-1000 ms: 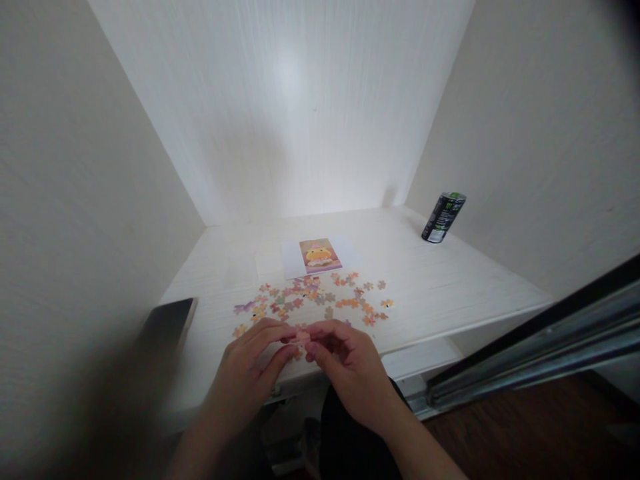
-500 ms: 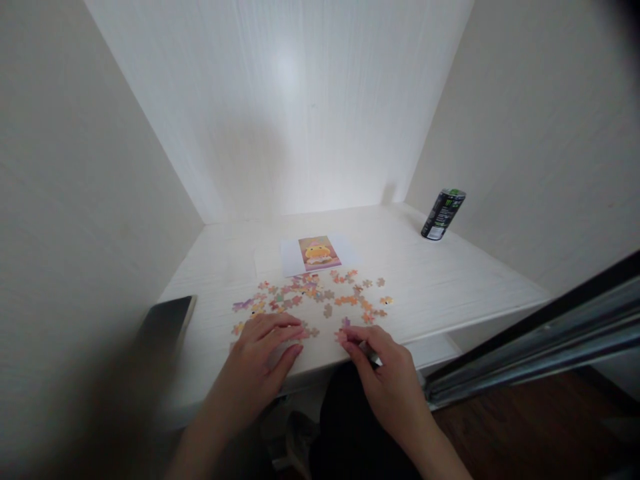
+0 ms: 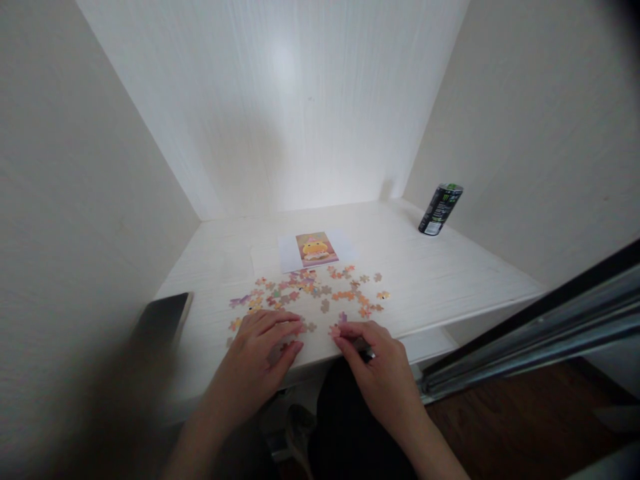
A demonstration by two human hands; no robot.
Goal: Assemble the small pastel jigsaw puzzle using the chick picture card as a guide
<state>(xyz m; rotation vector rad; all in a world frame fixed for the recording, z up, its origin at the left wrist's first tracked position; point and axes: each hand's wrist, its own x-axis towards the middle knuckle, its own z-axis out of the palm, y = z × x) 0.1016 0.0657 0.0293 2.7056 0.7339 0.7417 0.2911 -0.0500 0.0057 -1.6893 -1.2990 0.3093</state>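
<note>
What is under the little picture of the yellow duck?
The duck picture lies on a white paper sheet, flat on the white wooden desk. Whatever is beneath the sheet is covered. Loose puzzle pieces lie beside it.

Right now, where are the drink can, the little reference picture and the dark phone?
drink can [image 3: 441,209]: head view, middle of its dark side.
reference picture [image 3: 316,249]: head view, on the yellow figure.
phone [image 3: 161,321]: head view, middle of its dark screen.

Puzzle pieces [image 3: 320,297] before the picture card [image 3: 316,248]; can [image 3: 441,209] far right, phone [image 3: 163,320] left.
</note>
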